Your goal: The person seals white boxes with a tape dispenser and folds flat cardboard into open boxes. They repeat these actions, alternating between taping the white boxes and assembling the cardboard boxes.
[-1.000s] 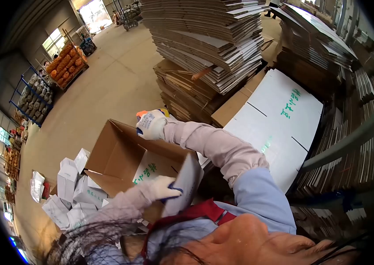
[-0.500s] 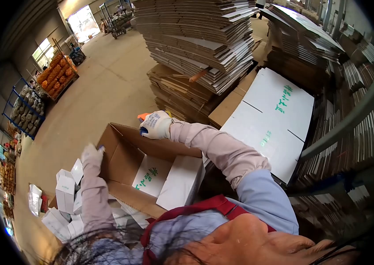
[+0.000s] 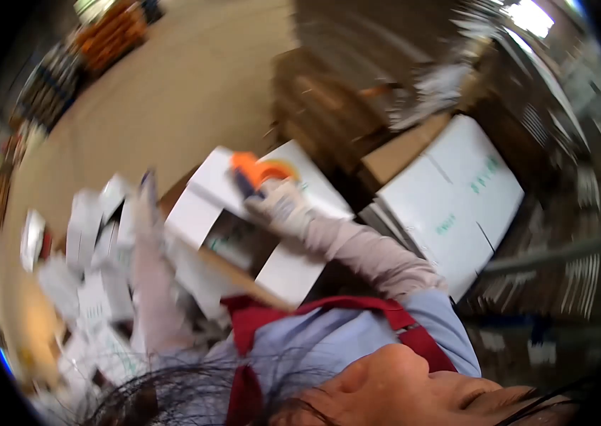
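Note:
In the middle stands a cardboard box (image 3: 291, 273), brown inside and white outside, with several flaps folded inward over part of its opening. My right hand (image 3: 283, 206), in a white glove with blue fingertips, is closed around an orange tape dispenser (image 3: 247, 165) with a yellowish tape roll. It lies over the white flaps on the far side of the box. My left hand (image 3: 146, 199), gloved too, is smeared by motion at the box's left side, and its fingers cannot be made out.
To the right lies a stack of flat white cartons (image 3: 457, 192) with green print. Piles of flattened cardboard (image 3: 325, 106) rise behind it. Several small white boxes (image 3: 105, 295) crowd the lower left. A load of orange sacks (image 3: 112, 35) stands far off across the floor.
Flaps have folded inward over the opening that stood wide before. My right hand has come over them with the tape dispenser. My left hand has moved slightly up, and the view has shifted.

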`<action>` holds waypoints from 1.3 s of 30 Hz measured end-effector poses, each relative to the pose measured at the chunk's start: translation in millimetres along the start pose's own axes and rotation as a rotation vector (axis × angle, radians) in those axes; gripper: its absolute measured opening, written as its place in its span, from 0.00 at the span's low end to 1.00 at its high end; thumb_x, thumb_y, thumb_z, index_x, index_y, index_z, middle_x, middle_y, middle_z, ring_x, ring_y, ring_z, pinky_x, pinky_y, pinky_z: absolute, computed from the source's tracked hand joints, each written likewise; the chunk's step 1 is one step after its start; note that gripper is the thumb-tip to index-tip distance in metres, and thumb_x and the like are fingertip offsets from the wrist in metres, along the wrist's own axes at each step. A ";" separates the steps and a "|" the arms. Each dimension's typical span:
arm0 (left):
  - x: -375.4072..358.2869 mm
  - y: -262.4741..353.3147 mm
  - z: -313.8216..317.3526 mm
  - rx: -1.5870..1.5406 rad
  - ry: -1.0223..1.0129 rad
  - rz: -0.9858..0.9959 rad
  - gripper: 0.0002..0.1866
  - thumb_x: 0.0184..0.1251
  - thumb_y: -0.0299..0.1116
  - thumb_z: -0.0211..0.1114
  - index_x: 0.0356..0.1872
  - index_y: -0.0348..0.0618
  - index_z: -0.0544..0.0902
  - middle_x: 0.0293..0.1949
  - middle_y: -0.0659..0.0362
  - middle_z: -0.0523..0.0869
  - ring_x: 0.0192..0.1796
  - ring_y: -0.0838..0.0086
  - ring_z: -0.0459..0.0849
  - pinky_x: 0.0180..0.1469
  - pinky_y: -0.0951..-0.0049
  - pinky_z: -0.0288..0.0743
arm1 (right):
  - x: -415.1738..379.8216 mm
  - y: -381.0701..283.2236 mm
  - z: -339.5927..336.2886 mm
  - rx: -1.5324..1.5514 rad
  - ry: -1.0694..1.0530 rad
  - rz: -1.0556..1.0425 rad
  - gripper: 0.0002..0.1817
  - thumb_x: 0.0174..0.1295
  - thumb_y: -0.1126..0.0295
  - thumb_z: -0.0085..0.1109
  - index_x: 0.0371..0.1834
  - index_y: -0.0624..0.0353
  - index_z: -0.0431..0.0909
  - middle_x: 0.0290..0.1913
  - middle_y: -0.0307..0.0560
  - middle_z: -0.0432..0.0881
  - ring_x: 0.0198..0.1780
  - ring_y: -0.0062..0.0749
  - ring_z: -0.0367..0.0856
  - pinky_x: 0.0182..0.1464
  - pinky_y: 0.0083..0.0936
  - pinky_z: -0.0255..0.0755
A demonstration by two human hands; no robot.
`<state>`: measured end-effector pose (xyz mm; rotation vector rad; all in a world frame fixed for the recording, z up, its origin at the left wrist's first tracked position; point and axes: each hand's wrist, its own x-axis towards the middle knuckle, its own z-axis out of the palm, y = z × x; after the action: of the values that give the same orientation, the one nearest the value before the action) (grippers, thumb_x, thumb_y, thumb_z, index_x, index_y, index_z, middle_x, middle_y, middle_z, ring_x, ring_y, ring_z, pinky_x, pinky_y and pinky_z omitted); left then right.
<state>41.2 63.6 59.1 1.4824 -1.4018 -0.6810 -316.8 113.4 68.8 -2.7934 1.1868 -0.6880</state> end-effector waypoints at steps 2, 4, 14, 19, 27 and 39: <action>6.7 3.3 51.5 0.202 0.139 0.181 0.20 0.67 0.42 0.54 0.51 0.37 0.77 0.55 0.47 0.76 0.61 0.63 0.72 0.62 0.64 0.65 | 2.8 -1.7 2.7 -0.025 0.085 -0.004 0.05 0.50 0.64 0.56 0.31 0.44 0.78 0.31 0.48 0.76 0.33 0.44 0.77 0.31 0.41 0.65; 29.4 26.5 101.5 0.960 -0.078 -0.235 0.30 0.62 0.58 0.53 0.54 0.43 0.76 0.51 0.48 0.80 0.55 0.58 0.78 0.58 0.59 0.70 | 8.5 -9.1 -15.4 0.121 0.104 0.043 0.08 0.52 0.63 0.57 0.36 0.41 0.80 0.31 0.50 0.76 0.32 0.44 0.77 0.32 0.42 0.65; 53.7 38.2 99.0 0.794 -0.257 -0.339 0.27 0.65 0.57 0.50 0.45 0.45 0.83 0.49 0.52 0.83 0.52 0.59 0.80 0.53 0.61 0.73 | -25.2 -27.1 -2.1 1.315 0.087 0.327 0.23 0.62 0.61 0.52 0.50 0.72 0.76 0.53 0.52 0.77 0.54 0.32 0.74 0.58 0.25 0.65; 27.7 34.4 60.0 0.339 0.164 0.021 0.27 0.61 0.60 0.55 0.43 0.47 0.84 0.42 0.52 0.84 0.37 0.65 0.84 0.40 0.70 0.77 | -22.7 -28.4 -21.8 1.351 0.058 0.406 0.24 0.61 0.61 0.56 0.53 0.71 0.75 0.50 0.48 0.77 0.47 0.27 0.74 0.51 0.21 0.67; -47.0 92.2 59.3 -0.259 -0.651 -0.456 0.28 0.67 0.56 0.53 0.33 0.36 0.82 0.15 0.57 0.78 0.13 0.77 0.74 0.16 0.79 0.68 | -21.8 -20.0 -27.3 1.296 -0.044 0.298 0.27 0.61 0.56 0.56 0.52 0.71 0.75 0.48 0.50 0.76 0.43 0.28 0.75 0.44 0.21 0.70; -64.1 61.6 79.3 -0.738 -0.451 -0.602 0.11 0.63 0.37 0.61 0.38 0.40 0.82 0.28 0.59 0.83 0.24 0.75 0.81 0.24 0.76 0.73 | -20.8 -15.9 -30.3 1.324 -0.167 0.309 0.26 0.61 0.57 0.56 0.52 0.72 0.75 0.46 0.51 0.78 0.42 0.29 0.76 0.45 0.22 0.69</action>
<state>-67.3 111.5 69.9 1.1562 -0.8159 -1.7787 -331.1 143.3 91.1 -1.4910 0.6601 -0.7650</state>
